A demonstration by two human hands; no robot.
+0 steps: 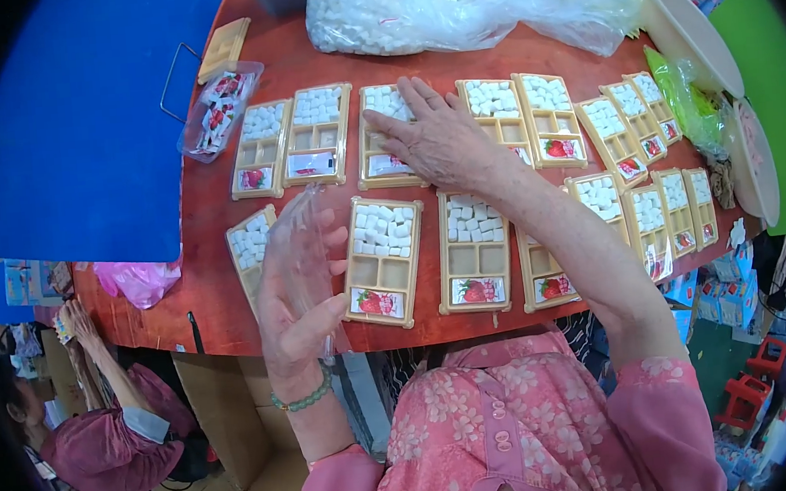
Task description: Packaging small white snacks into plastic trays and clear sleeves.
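My left hand [279, 301] is palm up at the table's near edge, fingers curled around a stack of thin clear plastic covers [304, 248]. It partly hides a cream compartment tray [243, 234] of small white marshmallow-like pieces. Over the far row, my right hand [447, 140] lies with fingers spread and fingertips on another cream tray [374, 145], covering part of it. Close to my left hand is a near-row tray [381, 274] with white pieces on top, two bare compartments and a strawberry-print packet below.
Several similar trays [591, 119] stand in two rows across the red table [224, 323]. A big clear bag [375, 16] of white pieces lies at the back. A plastic box [221, 111] of packets stands far left, pale basins [694, 28] far right. Another person [112, 434] works at left.
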